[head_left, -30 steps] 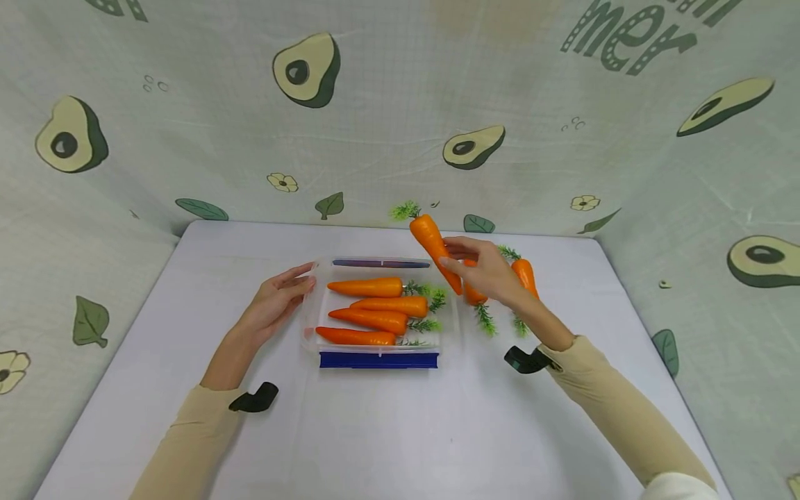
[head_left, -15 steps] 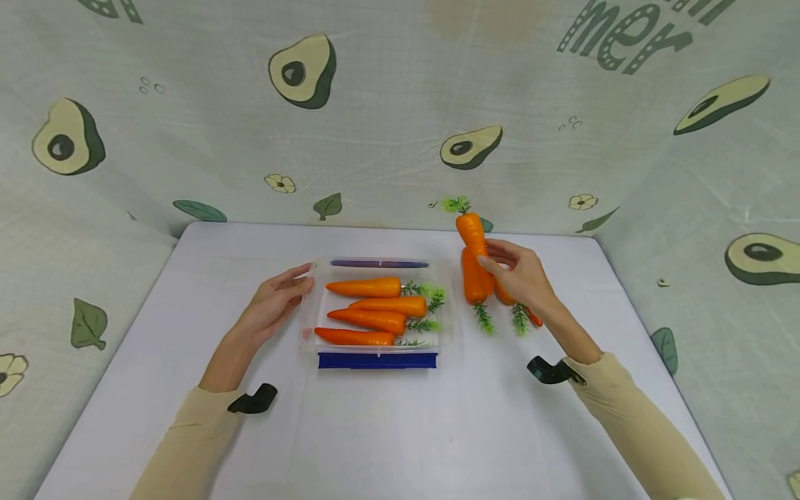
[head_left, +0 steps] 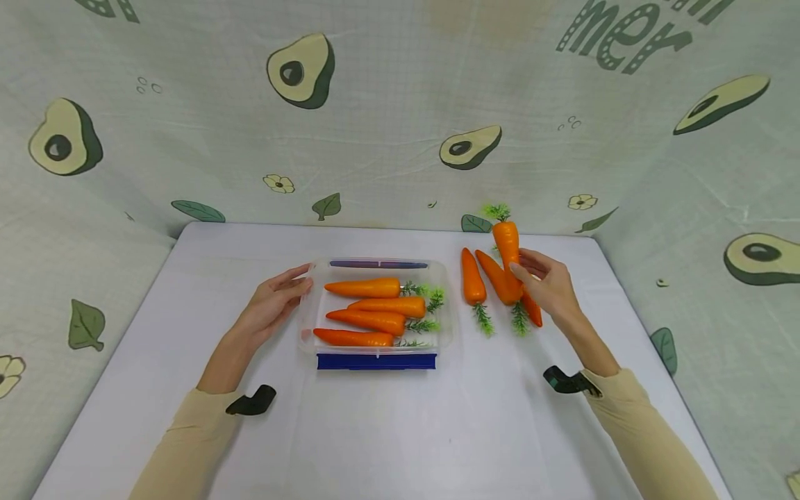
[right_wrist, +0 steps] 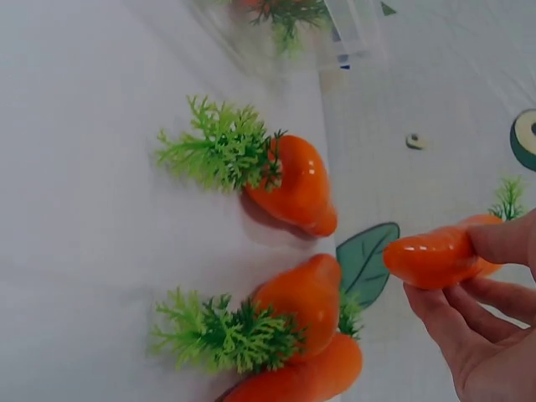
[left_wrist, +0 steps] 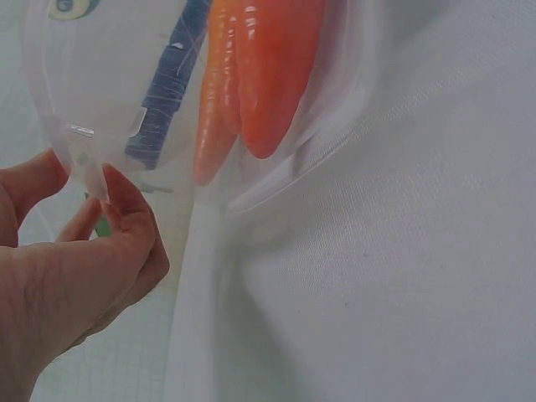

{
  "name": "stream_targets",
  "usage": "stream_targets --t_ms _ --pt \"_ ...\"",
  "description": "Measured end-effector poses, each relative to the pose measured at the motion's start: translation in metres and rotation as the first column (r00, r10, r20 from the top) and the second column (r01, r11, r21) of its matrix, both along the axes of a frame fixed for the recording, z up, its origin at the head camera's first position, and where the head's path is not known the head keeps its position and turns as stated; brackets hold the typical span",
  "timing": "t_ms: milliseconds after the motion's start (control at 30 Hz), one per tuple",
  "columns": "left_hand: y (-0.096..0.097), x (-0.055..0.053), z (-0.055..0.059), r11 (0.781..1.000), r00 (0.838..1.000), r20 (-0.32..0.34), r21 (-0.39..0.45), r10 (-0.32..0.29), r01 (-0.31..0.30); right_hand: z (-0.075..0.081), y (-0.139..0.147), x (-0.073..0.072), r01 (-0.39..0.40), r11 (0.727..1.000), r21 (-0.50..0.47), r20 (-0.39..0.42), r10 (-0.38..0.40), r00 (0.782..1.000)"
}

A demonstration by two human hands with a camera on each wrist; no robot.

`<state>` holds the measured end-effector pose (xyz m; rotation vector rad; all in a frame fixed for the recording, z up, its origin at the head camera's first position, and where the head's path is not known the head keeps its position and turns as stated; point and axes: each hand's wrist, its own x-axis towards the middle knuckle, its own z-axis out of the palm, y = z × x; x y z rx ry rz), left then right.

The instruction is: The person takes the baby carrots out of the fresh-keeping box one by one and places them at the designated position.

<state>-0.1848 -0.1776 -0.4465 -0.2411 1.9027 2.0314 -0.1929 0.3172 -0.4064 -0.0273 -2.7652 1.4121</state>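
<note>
My right hand [head_left: 551, 283] pinches an orange carrot [head_left: 506, 240] between thumb and fingers, its green top pointing away from me. In the right wrist view the tip of this carrot [right_wrist: 423, 260] sticks out past the thumb. My left hand [head_left: 270, 305] holds the left side of a clear plastic box [head_left: 446, 340]; in the left wrist view thumb and fingers pinch its see-through side flap [left_wrist: 88, 167]. Several carrots [head_left: 362, 287] lie crosswise in the box, leafy ends to the right. Below the held carrot lie other carrots [head_left: 473, 278] on the table, one partly hidden.
A blue latch flap [head_left: 376, 361] hangs open at the box's front, and another blue flap [head_left: 378, 264] is at its back. The white table [head_left: 387, 430] ends against a cloth backdrop [head_left: 375, 125] printed with avocados. Black wrist cameras sit at both sleeves.
My right hand has carried the carrot rightward from beside the box to over the carrots on the table, turning it more upright in the head view. The left hand stays on the box.
</note>
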Motion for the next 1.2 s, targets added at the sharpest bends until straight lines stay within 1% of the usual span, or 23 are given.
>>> stream_targets --t_ms 167,300,467,567,700,833,933,1200 --pt "0.0 -0.001 -0.001 1.0 1.0 -0.003 0.014 0.0 0.0 -0.008 0.017 0.005 0.039 0.999 0.003 -0.01 -0.039 0.999" --pt "0.0 0.0 -0.001 1.0 1.0 -0.004 0.019 0.001 -0.001 -0.014 0.031 0.008 0.088 0.996 0.011 -0.018 -0.088 0.996" --pt "0.0 0.0 -0.002 1.0 1.0 0.001 0.022 0.003 -0.003 -0.023 0.045 0.012 0.172 0.985 0.012 0.021 -0.172 0.985" --pt "0.001 0.0 -0.002 1.0 1.0 0.0 0.015 0.005 -0.005 -0.027 0.051 0.014 0.197 0.98 0.013 0.048 -0.197 0.979" --pt "0.001 0.0 -0.002 1.0 1.0 -0.002 0.0 0.003 -0.003 -0.035 0.058 0.015 0.207 0.978 0.035 0.075 -0.209 0.975" --pt "0.0 0.0 -0.002 1.0 1.0 -0.004 0.003 0.0 0.0 -0.043 0.065 0.016 0.216 0.975 0.06 0.105 -0.221 0.97" --pt "0.0 -0.001 -0.003 1.0 1.0 -0.002 0.009 0.002 -0.002 -0.049 0.069 0.017 0.213 0.974 0.078 0.113 -0.221 0.969" --pt "0.0 -0.001 -0.003 1.0 1.0 0.003 -0.002 0.009 -0.009 -0.055 0.073 0.016 0.168 0.978 0.121 0.116 -0.182 0.976"
